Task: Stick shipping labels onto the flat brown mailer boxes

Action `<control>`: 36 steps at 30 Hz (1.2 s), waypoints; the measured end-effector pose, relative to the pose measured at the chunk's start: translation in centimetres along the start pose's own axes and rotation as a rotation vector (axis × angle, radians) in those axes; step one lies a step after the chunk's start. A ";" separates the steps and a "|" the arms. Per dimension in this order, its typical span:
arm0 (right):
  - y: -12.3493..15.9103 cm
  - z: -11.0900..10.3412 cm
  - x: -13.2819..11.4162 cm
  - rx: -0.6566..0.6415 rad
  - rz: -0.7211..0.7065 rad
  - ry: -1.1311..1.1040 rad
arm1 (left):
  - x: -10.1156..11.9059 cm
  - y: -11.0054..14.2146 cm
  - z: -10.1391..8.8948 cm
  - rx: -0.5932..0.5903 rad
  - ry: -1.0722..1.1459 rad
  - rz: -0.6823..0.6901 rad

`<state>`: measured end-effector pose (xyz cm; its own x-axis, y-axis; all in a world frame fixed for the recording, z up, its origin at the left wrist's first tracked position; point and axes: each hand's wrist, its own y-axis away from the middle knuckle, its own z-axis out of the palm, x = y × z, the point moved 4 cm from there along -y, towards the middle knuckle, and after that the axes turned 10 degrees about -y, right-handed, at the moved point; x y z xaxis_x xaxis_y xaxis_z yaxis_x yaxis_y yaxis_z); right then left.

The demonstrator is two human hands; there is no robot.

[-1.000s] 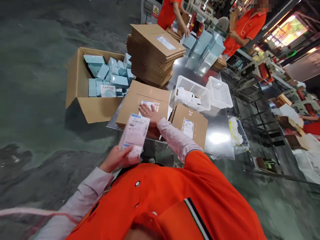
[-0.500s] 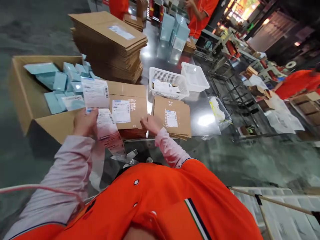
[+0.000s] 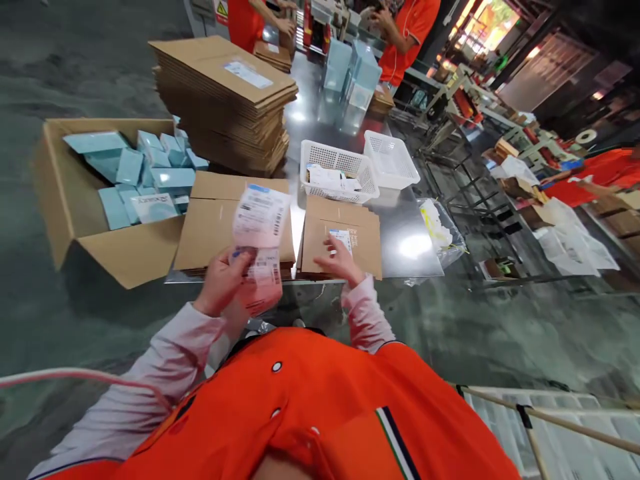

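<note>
My left hand (image 3: 223, 277) pinches a strip of printed shipping labels (image 3: 261, 217), which stands up over the left stack of flat cardboard mailers (image 3: 204, 223) and hides part of its top. My right hand (image 3: 341, 260) is over the right stack of cardboard mailers (image 3: 320, 215), with its fingers apart and nothing held in them. Those fingers are at a white label (image 3: 343, 237) on the top mailer and partly cover it. Whether they press on the cardboard I cannot tell.
An open carton (image 3: 125, 257) of light blue boxes stands at the left. Behind the mailers are a tall cardboard stack (image 3: 225, 100), a white basket (image 3: 340, 157) holding papers and a white tray (image 3: 393, 160). Co-workers in orange (image 3: 410, 30) stand at the far end of the metal table (image 3: 415, 240).
My left hand has swung right with the label strip. My right hand has gone from between the stacks onto the right one, where a mailer with differently placed print and label now lies on top.
</note>
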<state>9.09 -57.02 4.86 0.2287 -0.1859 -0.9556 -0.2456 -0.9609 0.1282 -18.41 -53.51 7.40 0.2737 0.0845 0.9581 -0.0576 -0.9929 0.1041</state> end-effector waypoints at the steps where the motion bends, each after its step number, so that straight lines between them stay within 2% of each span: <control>1: 0.2 3.6 -0.7 -0.136 -0.069 -0.168 | -0.3 0.4 0.7 -0.066 -0.029 -0.027; 2: 0.5 6.6 -1.2 -0.186 -0.119 -0.303 | -0.5 0.7 1.2 -0.132 -0.053 -0.045; 3: 0.8 8.9 -1.5 -0.168 -0.158 -0.384 | -0.4 1.0 1.4 -0.185 -0.063 -0.053; 4: 1.2 10.7 -1.6 -0.164 -0.181 -0.425 | -0.2 1.1 1.3 -0.212 -0.048 -0.051; 6: 1.9 12.9 -1.8 -0.207 -0.198 -0.395 | 0.2 1.1 0.4 -0.167 0.039 -0.057; 8: 2.0 13.5 -2.2 -0.303 -0.194 -0.332 | 0.2 0.9 -0.6 -0.079 0.117 -0.101; 10: 1.3 12.8 -3.4 -0.327 -0.213 -0.271 | -0.1 1.1 -1.1 -0.024 0.115 -0.136; 14: -0.3 11.8 -6.4 -0.392 -0.333 -0.008 | -1.4 1.5 -0.8 0.130 0.030 -0.105; 16: -0.8 12.1 -7.2 -0.410 -0.360 0.098 | -2.3 1.4 -0.6 0.257 0.026 -0.113; 18: -1.8 13.0 -7.6 -0.403 -0.391 0.155 | -3.3 0.7 -0.4 0.300 0.068 -0.166; 20: -3.8 14.3 -7.8 -0.378 -0.433 0.211 | -4.4 -0.2 -0.1 0.225 0.122 -0.232; 23: -8.6 16.3 -8.0 -0.275 -0.432 0.355 | -6.4 -0.6 0.0 0.050 0.196 -0.296; 26: -13.3 17.8 -7.7 -0.199 -0.356 0.512 | -9.0 1.3 0.0 -0.081 0.326 -0.402; 29: -15.5 18.6 -7.3 -0.168 -0.316 0.633 | -10.4 4.1 -0.2 -0.124 0.304 -0.468; 32: -14.8 19.9 -6.9 -0.249 -0.426 0.822 | -9.8 4.8 -1.2 -0.083 0.231 -0.417; 34: -12.6 21.1 -6.2 -0.401 -0.529 0.915 | -8.7 4.1 -2.5 -0.033 0.224 -0.371; 36: -9.3 21.7 -5.0 -0.571 -0.610 0.947 | -7.6 2.9 -4.0 0.015 0.220 -0.323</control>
<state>-10.22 -42.74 2.65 0.8027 0.4710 -0.3658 0.5244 -0.8496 0.0568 -24.53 -56.69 1.54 0.0626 0.4077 0.9110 0.0127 -0.9130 0.4077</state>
